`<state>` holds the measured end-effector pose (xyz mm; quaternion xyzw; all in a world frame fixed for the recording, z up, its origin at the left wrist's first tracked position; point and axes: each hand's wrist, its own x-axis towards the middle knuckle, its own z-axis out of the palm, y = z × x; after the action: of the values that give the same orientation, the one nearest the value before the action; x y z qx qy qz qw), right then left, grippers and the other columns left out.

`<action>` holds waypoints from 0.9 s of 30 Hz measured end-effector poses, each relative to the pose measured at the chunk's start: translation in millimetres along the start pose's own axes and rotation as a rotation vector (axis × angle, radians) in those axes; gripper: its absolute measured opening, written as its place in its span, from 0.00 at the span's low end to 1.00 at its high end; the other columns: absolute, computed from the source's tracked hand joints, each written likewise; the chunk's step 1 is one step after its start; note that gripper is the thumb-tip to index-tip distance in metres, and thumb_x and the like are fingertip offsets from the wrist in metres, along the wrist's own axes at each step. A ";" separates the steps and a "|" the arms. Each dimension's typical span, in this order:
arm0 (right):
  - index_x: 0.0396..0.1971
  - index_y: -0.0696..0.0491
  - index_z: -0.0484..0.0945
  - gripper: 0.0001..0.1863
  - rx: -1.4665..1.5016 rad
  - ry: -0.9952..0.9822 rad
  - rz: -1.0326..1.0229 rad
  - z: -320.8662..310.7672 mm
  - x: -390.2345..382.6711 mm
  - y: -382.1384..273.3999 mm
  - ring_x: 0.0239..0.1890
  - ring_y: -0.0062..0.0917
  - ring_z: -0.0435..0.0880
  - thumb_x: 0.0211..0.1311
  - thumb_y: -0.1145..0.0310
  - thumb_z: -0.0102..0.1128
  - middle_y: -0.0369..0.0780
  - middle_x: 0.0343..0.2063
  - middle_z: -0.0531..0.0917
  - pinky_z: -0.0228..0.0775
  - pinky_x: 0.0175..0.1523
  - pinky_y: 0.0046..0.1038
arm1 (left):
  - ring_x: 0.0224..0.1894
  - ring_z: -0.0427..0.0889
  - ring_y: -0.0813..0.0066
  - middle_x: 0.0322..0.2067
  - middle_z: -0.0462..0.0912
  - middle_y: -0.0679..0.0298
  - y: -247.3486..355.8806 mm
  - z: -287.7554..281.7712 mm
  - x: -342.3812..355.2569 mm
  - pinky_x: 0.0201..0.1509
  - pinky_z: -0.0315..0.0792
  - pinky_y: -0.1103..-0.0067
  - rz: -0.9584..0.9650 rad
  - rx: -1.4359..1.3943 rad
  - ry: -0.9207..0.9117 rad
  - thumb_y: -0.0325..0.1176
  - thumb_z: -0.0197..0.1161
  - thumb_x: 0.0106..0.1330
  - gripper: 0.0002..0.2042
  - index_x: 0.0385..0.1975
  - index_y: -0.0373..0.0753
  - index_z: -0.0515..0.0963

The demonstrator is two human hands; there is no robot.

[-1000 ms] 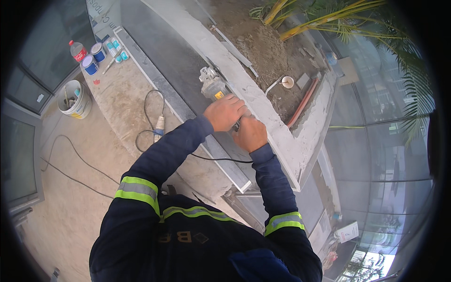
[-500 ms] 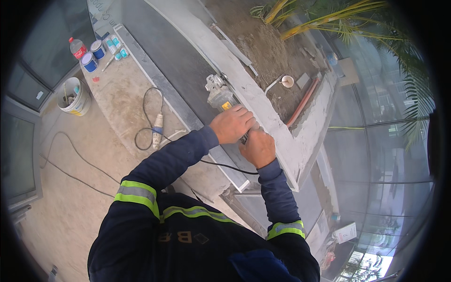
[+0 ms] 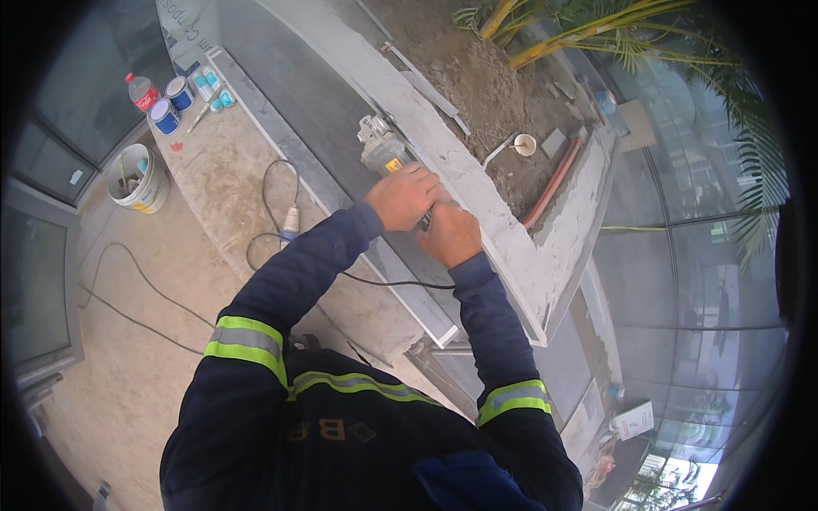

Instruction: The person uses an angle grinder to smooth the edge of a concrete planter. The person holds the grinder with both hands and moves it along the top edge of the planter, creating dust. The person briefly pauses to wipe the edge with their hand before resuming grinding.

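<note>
An angle grinder (image 3: 380, 146) with a pale metal head is in both my hands, its head pointing up and left, close along the edge of the white-topped planter wall (image 3: 460, 170). My left hand (image 3: 403, 198) wraps round its body just behind the head. Lower down, my right hand (image 3: 452, 234) is closed round the rear part, which the fingers mostly hide. From the tool's back end a black power cord (image 3: 396, 284) runs left beneath my left forearm. I cannot make out the disc clearly.
A grey stone ledge (image 3: 281, 145) runs left of the wall. Paint cans (image 3: 164, 117), a red-capped bottle (image 3: 142, 91) and a white bucket (image 3: 139, 179) stand farther left. A cable connector (image 3: 290, 223) lies on the dusty floor. Soil, a cup (image 3: 524, 145) and palm stems (image 3: 554, 53) fill the planter.
Both hands have moved a little up and to the left along the wall edge, carrying the angle grinder with them. Their grip looks the same.
</note>
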<state>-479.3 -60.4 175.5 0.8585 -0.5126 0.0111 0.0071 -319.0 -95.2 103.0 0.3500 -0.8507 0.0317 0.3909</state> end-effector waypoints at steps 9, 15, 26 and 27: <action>0.29 0.63 0.80 0.16 -0.016 -0.037 0.040 -23.6 -54.5 10.6 0.30 0.50 0.88 0.44 0.67 0.75 0.54 0.26 0.85 0.82 0.38 0.46 | 0.44 0.80 0.65 0.37 0.78 0.63 54.3 3.4 6.9 0.57 0.71 0.71 0.088 0.065 0.069 0.32 0.63 0.58 0.09 0.38 0.40 0.79; 0.28 0.63 0.80 0.16 -0.003 -0.020 0.018 -5.8 -39.6 16.1 0.30 0.50 0.88 0.44 0.67 0.75 0.55 0.27 0.86 0.82 0.38 0.46 | 0.47 0.80 0.61 0.41 0.81 0.59 39.3 4.0 5.0 0.61 0.72 0.68 0.056 0.018 -0.004 0.29 0.64 0.57 0.11 0.40 0.38 0.80; 0.29 0.59 0.84 0.12 -0.028 -0.028 0.017 -1.6 -5.7 0.9 0.33 0.48 0.90 0.47 0.67 0.73 0.53 0.28 0.87 0.83 0.41 0.45 | 0.46 0.79 0.60 0.37 0.79 0.61 3.5 3.9 0.0 0.57 0.72 0.69 0.038 0.001 0.103 0.29 0.65 0.54 0.10 0.37 0.40 0.78; 0.30 0.61 0.83 0.15 -0.029 -0.042 0.022 -4.6 -11.2 2.2 0.33 0.49 0.90 0.46 0.66 0.75 0.54 0.29 0.87 0.83 0.41 0.46 | 0.46 0.80 0.61 0.37 0.79 0.62 9.2 2.9 0.8 0.57 0.72 0.69 0.051 0.005 0.091 0.29 0.65 0.54 0.10 0.37 0.40 0.78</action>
<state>-486.6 -51.6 179.8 0.8526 -0.5222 -0.0141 0.0086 -326.9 -89.7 103.5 0.3274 -0.8406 0.0595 0.4273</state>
